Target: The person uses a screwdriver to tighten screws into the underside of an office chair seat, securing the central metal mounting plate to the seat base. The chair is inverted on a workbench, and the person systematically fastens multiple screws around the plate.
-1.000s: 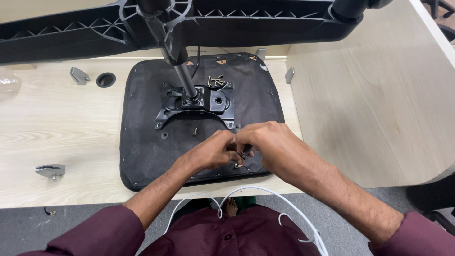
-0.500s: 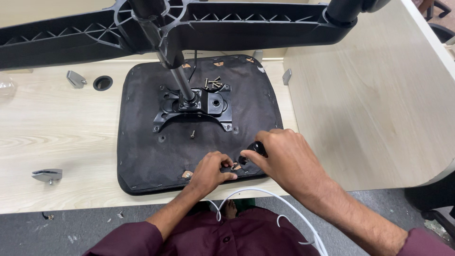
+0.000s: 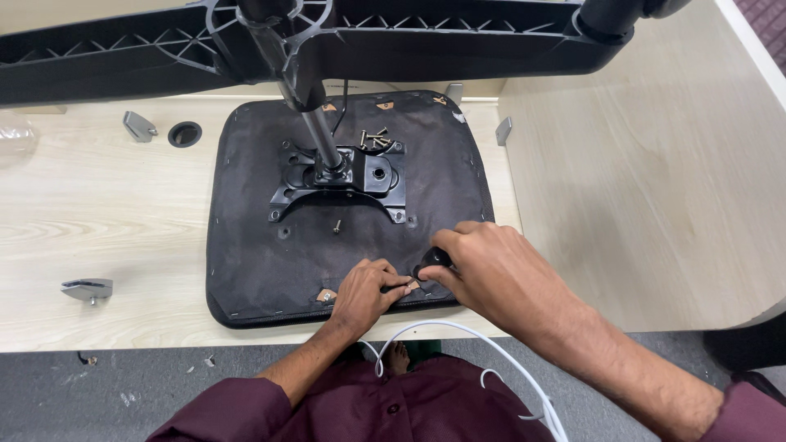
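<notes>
Seat: black fabric-covered upturned chair seat [image 3: 262, 245] on pale wooden desk [image 3: 98, 221].
Right hand [image 3: 491, 262]: closed around black round-handled tool [image 3: 431, 260] at seat's near edge.
Left hand [image 3: 368, 286]: fingers pinched, steadying tool tip.
Risk: tool may slip, jabbing left fingers.

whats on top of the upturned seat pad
A black metal bracket with a post, loose screws and both hands, the right hand on a black knob. What lies under the left hand is covered.

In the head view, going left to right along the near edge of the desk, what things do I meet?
Grey metal bracket → left hand → black-handled tool → right hand, all by the black seat underside.
</notes>
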